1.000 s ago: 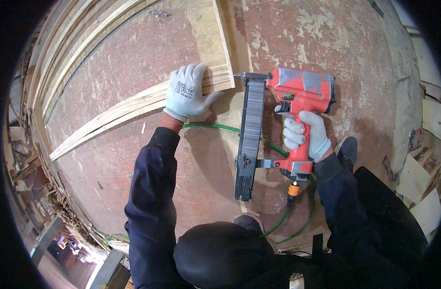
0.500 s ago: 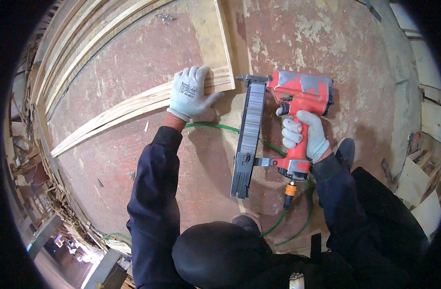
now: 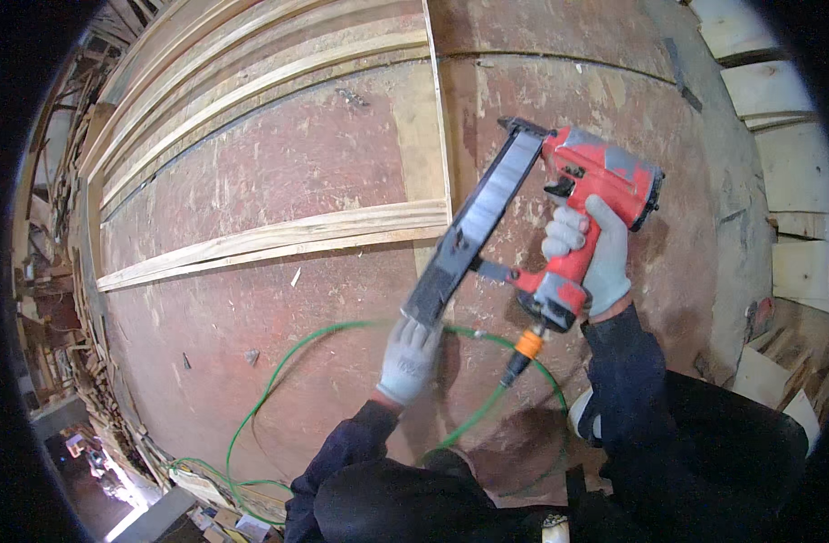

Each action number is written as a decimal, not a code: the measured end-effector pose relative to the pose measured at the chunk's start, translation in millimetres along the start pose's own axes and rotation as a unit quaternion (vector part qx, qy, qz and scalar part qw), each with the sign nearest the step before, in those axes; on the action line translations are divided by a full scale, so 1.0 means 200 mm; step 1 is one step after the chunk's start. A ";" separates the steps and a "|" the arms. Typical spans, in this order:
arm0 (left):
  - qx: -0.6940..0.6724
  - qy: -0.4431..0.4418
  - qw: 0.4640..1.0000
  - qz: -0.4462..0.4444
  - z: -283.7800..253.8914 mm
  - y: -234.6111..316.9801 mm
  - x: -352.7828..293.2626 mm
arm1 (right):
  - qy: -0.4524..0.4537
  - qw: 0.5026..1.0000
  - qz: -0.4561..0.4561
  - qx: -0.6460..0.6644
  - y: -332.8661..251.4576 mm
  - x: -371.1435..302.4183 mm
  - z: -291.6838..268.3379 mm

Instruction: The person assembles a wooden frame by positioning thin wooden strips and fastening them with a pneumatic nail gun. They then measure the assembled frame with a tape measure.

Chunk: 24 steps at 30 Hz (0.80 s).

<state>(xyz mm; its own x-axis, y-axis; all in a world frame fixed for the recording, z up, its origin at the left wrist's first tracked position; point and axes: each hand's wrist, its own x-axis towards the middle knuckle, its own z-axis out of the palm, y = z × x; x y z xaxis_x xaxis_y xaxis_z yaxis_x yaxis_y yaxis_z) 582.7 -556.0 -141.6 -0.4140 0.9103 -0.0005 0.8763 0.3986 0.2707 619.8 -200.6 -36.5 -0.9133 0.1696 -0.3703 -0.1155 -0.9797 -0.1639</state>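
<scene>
My right hand point(image 3: 600, 253), in a pale work glove, is wrapped round the handle of a red nail gun point(image 3: 604, 172). The gun is held above the floor panels, its long dark magazine point(image 3: 487, 213) slanting down to the left. At the magazine's lower end is my left hand point(image 3: 409, 360), also gloved, with fingers stretched out and slightly blurred; whether they touch the magazine I cannot tell. A wooden frame of thin strips lies at the left, its near strips point(image 3: 279, 235) meeting an upright strip point(image 3: 439, 118) at a corner beside the gun.
A green air hose point(image 3: 268, 385) loops over the reddish floor panel point(image 3: 342, 299) and joins the gun at an orange connector point(image 3: 528, 344). Pale boards point(image 3: 799, 158) line the right side. Scrap wood point(image 3: 107, 389) is heaped along the left edge.
My left hand has left the frame's near strips and come down and right to the magazine's lower end. The nail gun has tilted clockwise and moved slightly right, away from the frame corner.
</scene>
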 end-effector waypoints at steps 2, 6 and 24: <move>-0.019 -0.007 0.999 -0.043 0.00 -0.02 -0.12 | 0.006 0.999 -0.010 0.033 -0.02 0.08 0.05; 0.092 -0.130 0.986 -0.055 0.00 -0.13 -0.50 | 0.002 0.998 -0.025 0.054 -0.04 0.22 0.15; 0.379 -0.161 0.638 -0.651 -1.70 0.51 -1.91 | 0.030 0.976 0.208 0.062 0.15 0.28 1.06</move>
<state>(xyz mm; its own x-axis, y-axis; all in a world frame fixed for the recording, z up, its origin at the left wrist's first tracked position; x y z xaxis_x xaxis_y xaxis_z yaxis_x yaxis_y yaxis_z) 746.5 -901.3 214.4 -0.9474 -0.3195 0.0192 -0.2397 0.6683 -0.7042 481.5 -243.5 131.1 -0.8674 -0.2427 -0.4344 0.2100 -0.9700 0.1227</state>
